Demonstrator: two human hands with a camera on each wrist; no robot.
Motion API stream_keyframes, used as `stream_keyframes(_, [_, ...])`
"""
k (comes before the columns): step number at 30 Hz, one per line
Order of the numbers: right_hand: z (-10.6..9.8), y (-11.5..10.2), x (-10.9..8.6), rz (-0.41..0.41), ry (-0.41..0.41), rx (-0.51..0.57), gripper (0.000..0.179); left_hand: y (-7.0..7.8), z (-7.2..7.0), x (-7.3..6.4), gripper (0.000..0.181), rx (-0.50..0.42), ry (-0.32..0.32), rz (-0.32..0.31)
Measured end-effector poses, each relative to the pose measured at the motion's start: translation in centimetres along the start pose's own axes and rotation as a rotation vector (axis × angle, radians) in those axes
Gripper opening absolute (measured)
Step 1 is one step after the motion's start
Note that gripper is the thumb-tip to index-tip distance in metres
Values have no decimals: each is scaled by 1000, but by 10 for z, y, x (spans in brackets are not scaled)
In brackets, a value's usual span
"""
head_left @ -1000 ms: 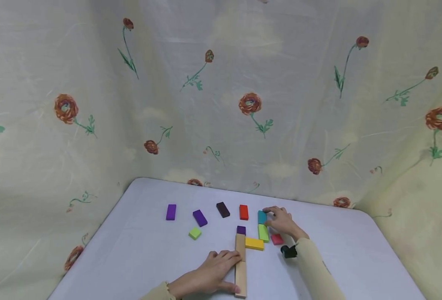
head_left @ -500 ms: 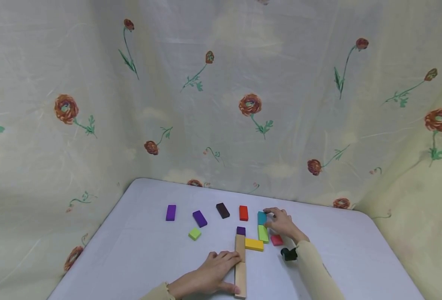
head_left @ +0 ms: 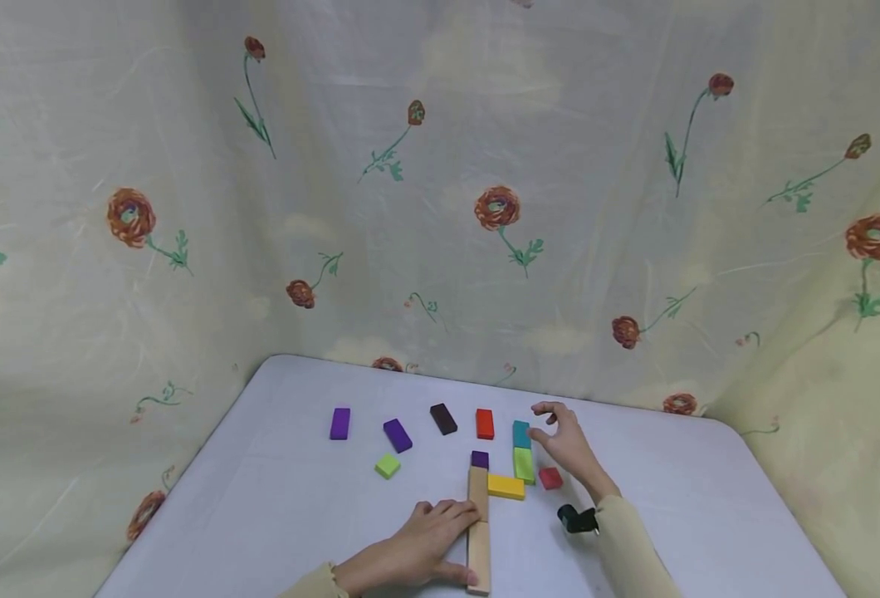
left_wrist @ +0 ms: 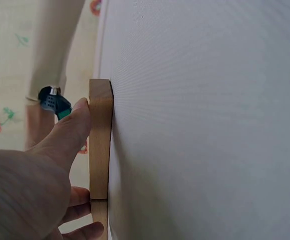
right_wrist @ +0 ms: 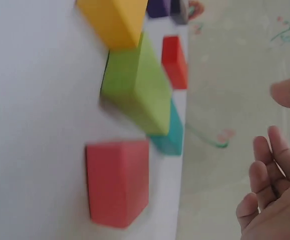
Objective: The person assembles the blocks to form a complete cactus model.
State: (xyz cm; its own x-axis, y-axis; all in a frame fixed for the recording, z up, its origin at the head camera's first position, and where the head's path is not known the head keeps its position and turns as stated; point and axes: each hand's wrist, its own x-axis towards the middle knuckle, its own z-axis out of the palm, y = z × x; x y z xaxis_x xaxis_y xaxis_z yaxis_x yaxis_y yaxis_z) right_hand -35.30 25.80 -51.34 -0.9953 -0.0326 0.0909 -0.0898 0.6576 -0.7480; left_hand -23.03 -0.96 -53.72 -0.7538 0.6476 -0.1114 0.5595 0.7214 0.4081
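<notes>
In the head view my left hand [head_left: 425,544] rests on two plain wooden blocks [head_left: 479,548] laid end to end. Its thumb touches the nearer block [left_wrist: 100,145] in the left wrist view, its fingers the farther one. My right hand [head_left: 569,444] hovers just right of a teal block [head_left: 521,434], thumb and fingers spread, nothing between them. The teal block meets a lime green block [head_left: 525,466] end to end. A yellow block [head_left: 506,487] joins that green block to the wooden row, and a dark purple block [head_left: 480,459] sits at the row's far end.
A pinkish-red block [right_wrist: 117,182] lies right of the green one. Farther back lie a red block [head_left: 485,424], a dark brown block [head_left: 443,419] and two purple blocks [head_left: 340,423]. A small lime block [head_left: 388,465] is left of the row. Flowered cloth [head_left: 440,208] hangs behind the table [head_left: 290,498].
My right hand has let go of the teal block and lifted slightly up and right, its fingers spreading. The teal block stays against the green one. My left hand has not moved.
</notes>
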Motion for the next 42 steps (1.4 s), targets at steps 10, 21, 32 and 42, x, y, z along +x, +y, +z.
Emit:
stream_keyframes(10, [9,-1,-20,-32,41,95,37,0,2,2,87,6,-12,-25])
stream_keyframes(21, [11,14,-23,-8,0,122,41,-1,2,2,87,9,-9,-26])
stream_keyframes(32, [19,25,-16,36,-48,202,45,-1,4,4,86,-4,-21,-23])
stream_keyframes(42, [25,36,-16,88,-98,170,54,-1,3,4,86,0,-20,-25])
